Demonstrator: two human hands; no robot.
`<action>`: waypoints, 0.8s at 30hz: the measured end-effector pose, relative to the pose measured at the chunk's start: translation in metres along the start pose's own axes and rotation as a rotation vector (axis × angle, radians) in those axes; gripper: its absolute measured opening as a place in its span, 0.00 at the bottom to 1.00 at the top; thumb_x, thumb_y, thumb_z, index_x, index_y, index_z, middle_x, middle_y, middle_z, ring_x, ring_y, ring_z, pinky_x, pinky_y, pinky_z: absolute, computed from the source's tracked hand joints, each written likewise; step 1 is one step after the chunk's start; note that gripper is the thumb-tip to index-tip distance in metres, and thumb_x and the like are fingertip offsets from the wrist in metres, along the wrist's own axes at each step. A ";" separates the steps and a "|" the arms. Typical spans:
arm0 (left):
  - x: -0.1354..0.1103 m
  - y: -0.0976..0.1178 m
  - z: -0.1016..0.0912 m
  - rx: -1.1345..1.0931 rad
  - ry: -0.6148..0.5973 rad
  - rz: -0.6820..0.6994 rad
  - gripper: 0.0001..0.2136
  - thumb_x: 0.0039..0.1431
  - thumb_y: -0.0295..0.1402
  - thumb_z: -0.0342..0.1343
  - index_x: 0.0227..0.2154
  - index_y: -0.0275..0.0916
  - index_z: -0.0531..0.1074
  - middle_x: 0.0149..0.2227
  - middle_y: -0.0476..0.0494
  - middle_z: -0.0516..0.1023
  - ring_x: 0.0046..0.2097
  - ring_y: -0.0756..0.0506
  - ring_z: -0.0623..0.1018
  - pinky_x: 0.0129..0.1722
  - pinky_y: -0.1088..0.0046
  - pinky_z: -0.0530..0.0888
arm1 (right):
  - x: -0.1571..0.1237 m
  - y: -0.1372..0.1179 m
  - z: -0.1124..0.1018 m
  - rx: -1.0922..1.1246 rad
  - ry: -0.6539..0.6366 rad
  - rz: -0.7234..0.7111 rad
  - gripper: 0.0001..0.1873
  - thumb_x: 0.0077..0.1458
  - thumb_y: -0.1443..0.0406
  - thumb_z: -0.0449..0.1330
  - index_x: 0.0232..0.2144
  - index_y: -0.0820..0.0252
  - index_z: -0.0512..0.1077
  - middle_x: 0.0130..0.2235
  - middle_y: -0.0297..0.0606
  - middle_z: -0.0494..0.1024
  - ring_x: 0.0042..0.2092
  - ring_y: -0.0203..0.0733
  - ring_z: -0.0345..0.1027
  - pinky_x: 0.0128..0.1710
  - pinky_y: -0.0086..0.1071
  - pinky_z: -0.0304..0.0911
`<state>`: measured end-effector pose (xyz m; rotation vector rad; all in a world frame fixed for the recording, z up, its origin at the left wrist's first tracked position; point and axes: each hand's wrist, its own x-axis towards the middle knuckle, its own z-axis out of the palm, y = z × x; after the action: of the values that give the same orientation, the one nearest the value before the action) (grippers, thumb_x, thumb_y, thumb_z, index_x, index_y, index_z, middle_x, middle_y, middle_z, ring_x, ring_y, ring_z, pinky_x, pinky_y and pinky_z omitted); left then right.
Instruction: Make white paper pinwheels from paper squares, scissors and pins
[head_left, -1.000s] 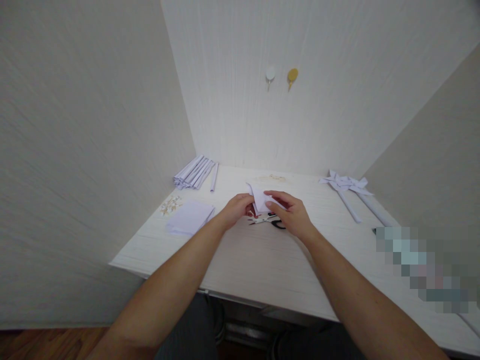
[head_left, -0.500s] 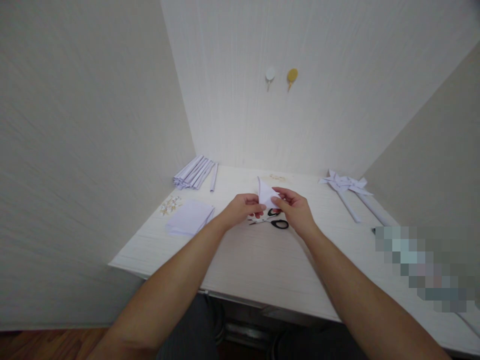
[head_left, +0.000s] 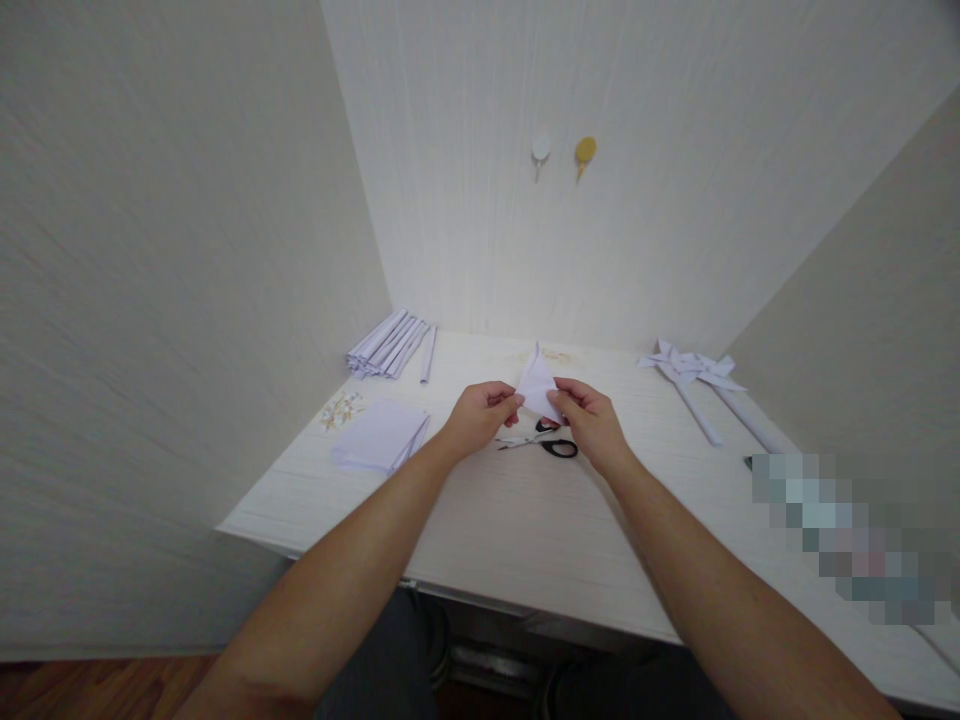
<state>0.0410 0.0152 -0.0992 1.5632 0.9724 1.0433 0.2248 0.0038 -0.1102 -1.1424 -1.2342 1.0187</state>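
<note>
Both hands hold a small folded white paper triangle (head_left: 537,385) a little above the white table (head_left: 525,520), its point turned up. My left hand (head_left: 480,416) pinches the paper's lower left corner. My right hand (head_left: 589,418) pinches its lower right edge. Black-handled scissors (head_left: 546,442) lie on the table just under the hands.
A stack of white paper squares (head_left: 379,437) lies to the left, with small gold pins (head_left: 341,409) beside it. Rolled paper sticks (head_left: 390,345) sit at the back left. Two paper pinwheels (head_left: 694,372) lie at the back right. Two hooks (head_left: 562,152) hang on the wall.
The paper has been folded from a broader piece into a narrow upright triangle and lifted slightly. The right hand moved off the scissors, which now show in full.
</note>
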 end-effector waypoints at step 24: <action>0.004 -0.007 0.001 -0.205 0.020 0.044 0.12 0.47 0.37 0.67 0.29 0.34 0.74 0.21 0.51 0.75 0.24 0.52 0.71 0.27 0.75 0.68 | 0.001 0.001 -0.003 0.079 -0.031 0.068 0.20 0.44 0.48 0.70 0.26 0.58 0.75 0.22 0.29 0.71 0.24 0.34 0.58 0.24 0.30 0.57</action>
<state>0.0424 0.0202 -0.1060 1.4131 0.8206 1.1534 0.2279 0.0045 -0.1114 -1.1173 -1.1762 1.1298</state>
